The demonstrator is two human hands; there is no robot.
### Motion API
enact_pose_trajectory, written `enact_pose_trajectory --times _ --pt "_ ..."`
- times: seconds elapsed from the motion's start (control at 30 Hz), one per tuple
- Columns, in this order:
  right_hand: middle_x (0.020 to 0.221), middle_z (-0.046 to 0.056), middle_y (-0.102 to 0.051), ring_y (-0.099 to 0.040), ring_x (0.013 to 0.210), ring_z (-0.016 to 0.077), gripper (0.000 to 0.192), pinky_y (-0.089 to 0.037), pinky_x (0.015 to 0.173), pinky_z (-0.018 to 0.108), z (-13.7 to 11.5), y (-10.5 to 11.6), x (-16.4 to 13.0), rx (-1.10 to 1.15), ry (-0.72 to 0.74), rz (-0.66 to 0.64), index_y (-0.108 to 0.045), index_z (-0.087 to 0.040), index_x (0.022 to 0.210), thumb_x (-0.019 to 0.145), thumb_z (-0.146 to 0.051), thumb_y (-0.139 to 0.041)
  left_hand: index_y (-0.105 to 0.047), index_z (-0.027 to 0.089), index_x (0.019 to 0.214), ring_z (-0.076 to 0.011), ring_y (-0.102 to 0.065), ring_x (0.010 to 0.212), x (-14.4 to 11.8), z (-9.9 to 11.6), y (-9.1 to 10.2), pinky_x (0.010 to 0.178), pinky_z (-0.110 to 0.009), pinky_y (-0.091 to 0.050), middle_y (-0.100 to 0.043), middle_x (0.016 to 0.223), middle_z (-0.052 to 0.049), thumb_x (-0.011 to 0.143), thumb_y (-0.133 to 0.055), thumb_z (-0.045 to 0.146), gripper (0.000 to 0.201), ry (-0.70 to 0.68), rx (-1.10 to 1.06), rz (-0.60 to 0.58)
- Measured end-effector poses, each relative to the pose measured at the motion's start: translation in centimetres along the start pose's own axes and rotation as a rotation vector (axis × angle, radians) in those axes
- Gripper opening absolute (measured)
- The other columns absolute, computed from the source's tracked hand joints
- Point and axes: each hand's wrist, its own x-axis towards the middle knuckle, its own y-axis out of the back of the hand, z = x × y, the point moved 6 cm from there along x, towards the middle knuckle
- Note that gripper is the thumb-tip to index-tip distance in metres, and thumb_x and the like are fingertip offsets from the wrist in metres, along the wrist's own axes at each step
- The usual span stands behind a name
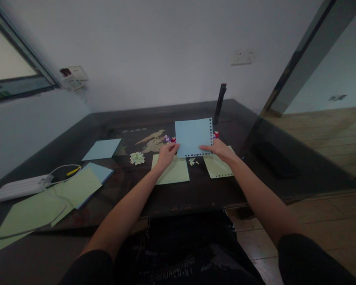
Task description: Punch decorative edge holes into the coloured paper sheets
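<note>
- Over the far middle of the dark table (195, 194), one blue punched sheet (193, 137) was held up off the surface, tilted toward the camera, with a row of small holes along its bottom edge and another along its right edge.
- Two bare hands held it: the left hand (167, 153) pinched the lower left corner with fingers closed on the paper, and the right hand (218, 149) gripped the lower right corner the same way.
- Two pale green sheets lay flat under the hands: one green sheet (172, 172) below the left hand, another green sheet (217, 167) partly under the right wrist.
- Two heaps of paper bits showed: a larger pile of punched bits (137, 158) left of the hands, and a smaller scatter (193, 161) between the two green sheets.
- Several small punches (169, 139) sat just behind the blue sheet's left side, purple and red; one more red one (216, 134) peeked out at its right edge. Their exact count could not be told.
- At the left, one blue sheet (102, 149) lay alone, and a stack of green and blue papers (80, 186) lay near a white power strip (17, 187) with one cable.
- One dark upright post (219, 103) stood at the table's back edge.
</note>
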Motion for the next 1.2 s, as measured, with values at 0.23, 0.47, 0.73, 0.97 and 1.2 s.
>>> enact_pose_trajectory --times 0.23,0.47,0.73,0.97,1.2 --pt "0.103 0.011 -0.07 -0.065 0.097 0.026 0.027 -0.051 0.09 0.046 -0.2 0.0 0.0 -0.033 0.003 0.024 -0.068 -0.014 0.094 0.068 -0.02 -0.072 -0.053 0.017 0.06 -0.0121 -0.048 0.052 -0.1 0.3 0.1 0.053 -0.025 -0.037 -0.049 0.053 0.002 0.083 -0.051 0.04 0.032 0.005 -0.015 0.003" --pt "0.107 0.013 -0.069 -0.065 0.1 0.0289 0.036 -0.049 0.093 0.048 0.5 0.9 0.5 -0.01 0.018 0.038 -0.068 -0.013 0.098 0.065 -0.027 -0.075 -0.058 0.015 0.071 -0.0134 -0.058 0.056 0.6 -0.3 0.8 0.059 -0.027 -0.046 -0.061 0.061 -0.001 0.087 -0.047 0.036 0.028 0.038 -0.16 0.009" --pt "0.109 0.013 -0.069 -0.063 0.104 0.0312 0.04 -0.051 0.09 0.049 0.0 1.9 0.5 0.017 0.03 0.148 -0.067 -0.015 0.104 0.066 -0.025 -0.074 -0.059 0.016 0.098 -0.0145 -0.063 0.071 1.6 -2.7 4.5 0.067 -0.026 -0.049 -0.066 0.077 -0.003 0.08 -0.054 0.014 0.018 0.005 0.1 0.256" --pt "0.1 0.011 -0.071 -0.067 0.088 0.0278 0.035 -0.056 0.08 0.046 0.1 3.9 0.8 0.072 0.036 0.279 -0.068 -0.014 0.098 0.065 -0.023 -0.074 -0.061 0.015 0.092 -0.0171 -0.061 0.081 1.6 -2.9 4.1 0.074 -0.03 -0.048 -0.066 0.091 -0.007 0.077 -0.051 0.007 0.02 -0.079 0.396 0.182" --pt "0.09 0.014 -0.072 -0.068 0.07 0.0251 0.037 -0.057 0.069 0.045 -0.2 5.2 0.9 0.073 0.075 0.368 -0.068 -0.009 0.096 0.064 -0.025 -0.075 -0.062 0.018 0.094 -0.0217 -0.057 0.097 1.1 -2.0 2.5 0.087 -0.036 -0.045 -0.064 0.098 -0.007 0.079 -0.051 0.01 0.021 -0.167 0.563 0.073"
